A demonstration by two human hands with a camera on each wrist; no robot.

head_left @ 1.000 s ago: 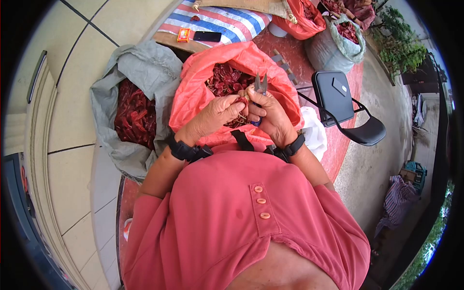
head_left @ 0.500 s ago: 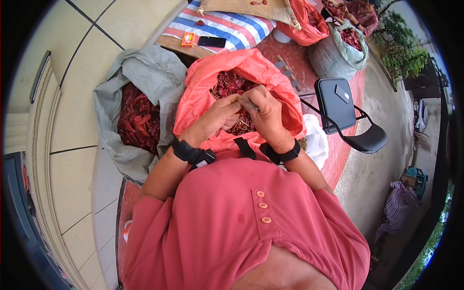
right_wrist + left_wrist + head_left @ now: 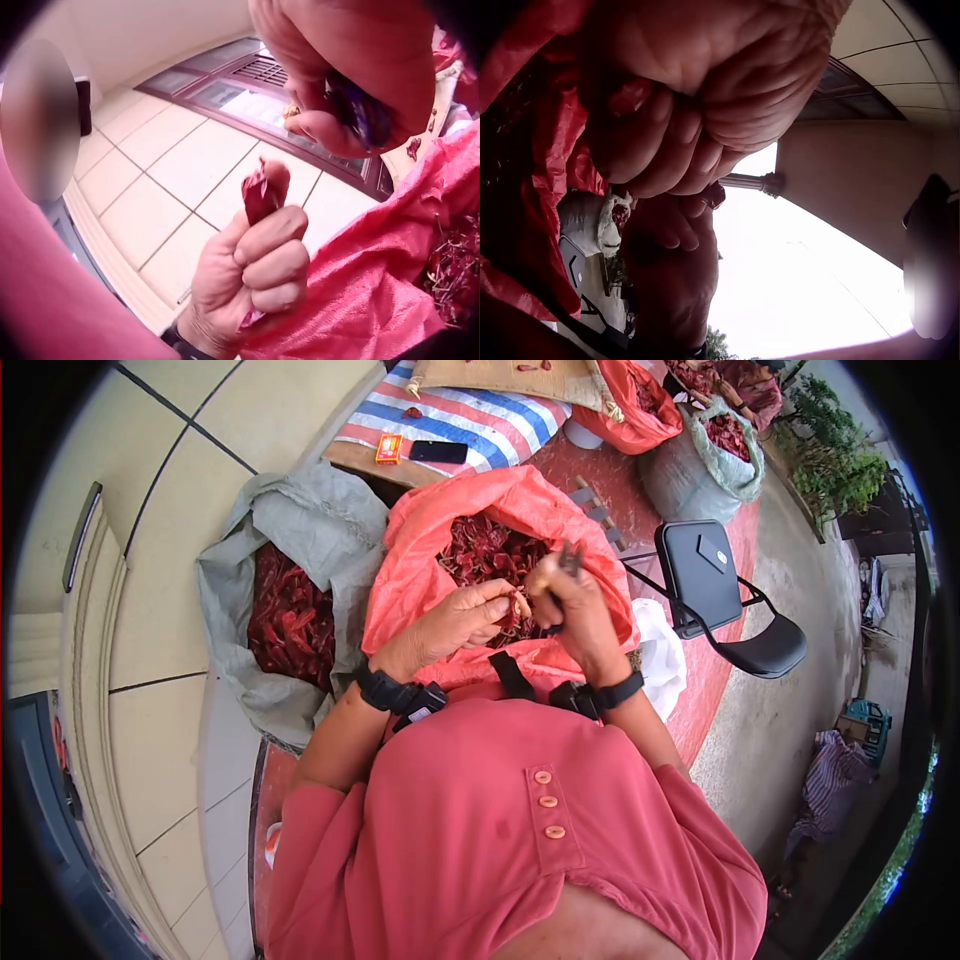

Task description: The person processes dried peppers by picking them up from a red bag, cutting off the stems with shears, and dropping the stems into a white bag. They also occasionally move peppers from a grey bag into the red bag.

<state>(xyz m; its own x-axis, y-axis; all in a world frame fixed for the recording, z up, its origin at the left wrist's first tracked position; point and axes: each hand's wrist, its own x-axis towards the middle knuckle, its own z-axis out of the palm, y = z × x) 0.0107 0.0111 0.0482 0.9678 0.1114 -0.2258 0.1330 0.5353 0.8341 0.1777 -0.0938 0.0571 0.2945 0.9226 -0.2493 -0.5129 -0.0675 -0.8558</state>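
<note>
Above the mouth of the red sack (image 3: 425, 545) I have open air, and a narrow gap parts my left fingers (image 3: 277, 244), round a pepper (image 3: 259, 195), from my right fingers (image 3: 324, 133). The scissors (image 3: 570, 559) jut up from the right ones — something to steer around. Raised cloth walls the mouth. On my left the grey sack (image 3: 335, 510) crowds it; on my right, the white bag (image 3: 657, 660), then the chair (image 3: 698, 585). My shirt (image 3: 450, 780) closes the near side.
</note>
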